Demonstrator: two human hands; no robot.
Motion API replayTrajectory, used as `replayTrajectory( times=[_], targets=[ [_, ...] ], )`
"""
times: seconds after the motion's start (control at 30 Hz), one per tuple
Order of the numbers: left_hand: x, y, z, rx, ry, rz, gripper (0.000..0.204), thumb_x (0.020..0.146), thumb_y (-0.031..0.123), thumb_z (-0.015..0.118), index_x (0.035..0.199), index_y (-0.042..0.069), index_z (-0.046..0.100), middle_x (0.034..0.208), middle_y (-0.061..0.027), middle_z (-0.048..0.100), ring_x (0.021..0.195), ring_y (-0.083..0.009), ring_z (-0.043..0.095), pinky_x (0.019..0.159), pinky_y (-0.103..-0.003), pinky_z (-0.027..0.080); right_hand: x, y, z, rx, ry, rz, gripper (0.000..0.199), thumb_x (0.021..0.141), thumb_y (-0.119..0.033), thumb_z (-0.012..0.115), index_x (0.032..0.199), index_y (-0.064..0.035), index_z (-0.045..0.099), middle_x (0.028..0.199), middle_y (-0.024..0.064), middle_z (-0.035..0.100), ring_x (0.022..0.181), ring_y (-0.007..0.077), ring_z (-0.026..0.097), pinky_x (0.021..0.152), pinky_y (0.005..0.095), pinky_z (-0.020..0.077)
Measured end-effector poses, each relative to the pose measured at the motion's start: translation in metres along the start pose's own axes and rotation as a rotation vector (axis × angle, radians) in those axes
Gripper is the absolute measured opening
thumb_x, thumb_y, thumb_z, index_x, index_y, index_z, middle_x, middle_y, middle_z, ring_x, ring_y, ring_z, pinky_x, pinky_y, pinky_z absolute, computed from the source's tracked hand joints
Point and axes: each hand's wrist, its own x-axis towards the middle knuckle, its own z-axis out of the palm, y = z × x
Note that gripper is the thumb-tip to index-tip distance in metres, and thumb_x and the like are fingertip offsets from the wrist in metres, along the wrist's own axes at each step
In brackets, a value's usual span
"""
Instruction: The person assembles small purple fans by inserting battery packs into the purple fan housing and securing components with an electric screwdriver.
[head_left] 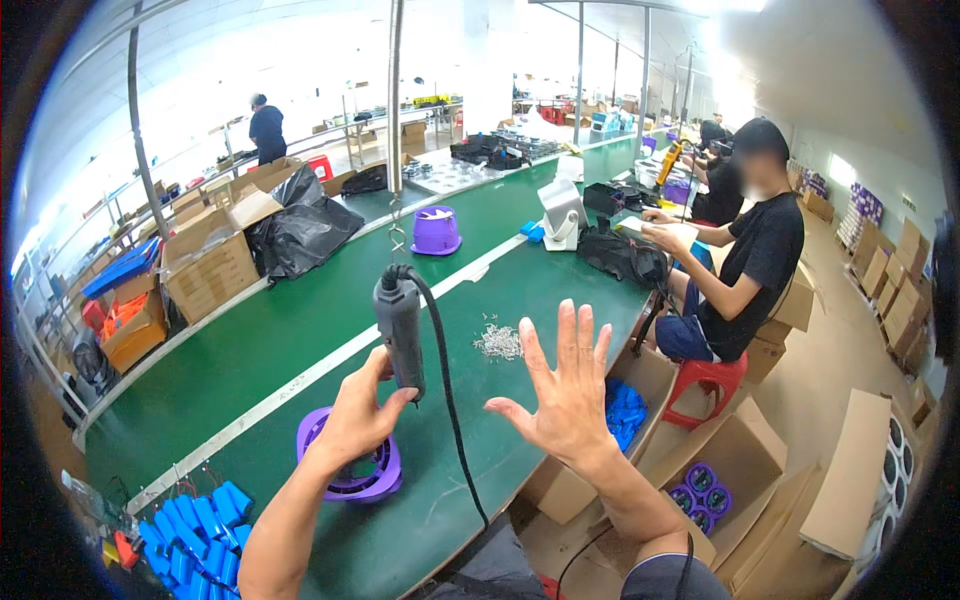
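Head view: at frame centre the left hand [362, 415] rises from the lower edge, thumb and fingers pinching the lower end of a grey electric screwdriver [400, 327] that hangs upright from a cable. The right hand [565, 392] is raised just right of centre, palm outward, all fingers spread and holding nothing. Below the left hand a round purple plastic housing [350, 460] lies on the green conveyor belt [290, 340]. A heap of small metal screws [498, 342] sits above the right hand. An open cardboard box [735, 455] at lower right holds purple round parts [700, 492].
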Motion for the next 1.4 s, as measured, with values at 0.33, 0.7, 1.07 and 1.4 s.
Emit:
replayTrajectory(
  times=[0.33, 0.7, 1.07, 1.4],
  targets=[
    [-0.008, 0.007, -0.016, 0.259, -0.192, 0.142, 0.058, 0.076, 0.007, 0.063, 0.128, 0.002, 0.039, 0.118, -0.0217, 0.05, 0.112, -0.0368, 0.047, 0.095, -0.042, 0.04, 0.036, -0.072, 0.052, 1.259, 0.017, 0.333, 0.046, 0.079, -0.015, 0.068, 0.116, 0.0028, 0.048, 0.111, 0.0141, 0.056, 0.102, 0.0196, 0.055, 0.089, 0.031, 0.0435],
    [-0.091, -0.064, -0.048, 0.684, -0.13, -0.188, 0.042, 0.086, 0.029, 0.053, 0.124, 0.01, 0.05, 0.127, -0.0227, 0.045, 0.119, -0.0386, 0.04, 0.098, -0.046, 0.034, 0.06, -0.131, 0.045, 1.523, 0.225, 0.236, 0.049, 0.076, -0.008, 0.055, 0.121, 0.0033, 0.041, 0.098, 0.0136, 0.052, 0.061, 0.0148, 0.054, 0.061, 0.0304, 0.0449],
    [-0.094, -0.064, -0.047, 0.502, -0.028, -0.286, 0.035, 0.085, 0.025, 0.056, 0.116, 0.01, 0.055, 0.122, -0.0148, 0.049, 0.114, -0.0331, 0.044, 0.095, -0.044, 0.037, 0.08, -0.156, 0.044, 1.752, -0.112, 0.384, 0.019, 0.075, 0.0, 0.057, 0.092, -0.0006, 0.049, 0.071, 0.0118, 0.053, 0.045, 0.0151, 0.049, 0.042, 0.026, 0.0401],
    [-0.096, -0.07, -0.044, 0.496, -0.008, -0.269, 0.034, 0.083, 0.025, 0.057, 0.113, 0.009, 0.057, 0.118, -0.0136, 0.051, 0.112, -0.0327, 0.045, 0.092, -0.044, 0.039, 0.081, -0.157, 0.054, 1.76, -0.11, 0.343, 0.018, 0.075, 0.001, 0.055, 0.092, -0.0003, 0.049, 0.074, 0.0132, 0.053, 0.044, 0.0149, 0.048, 0.042, 0.0265, 0.0407]
  ],
)
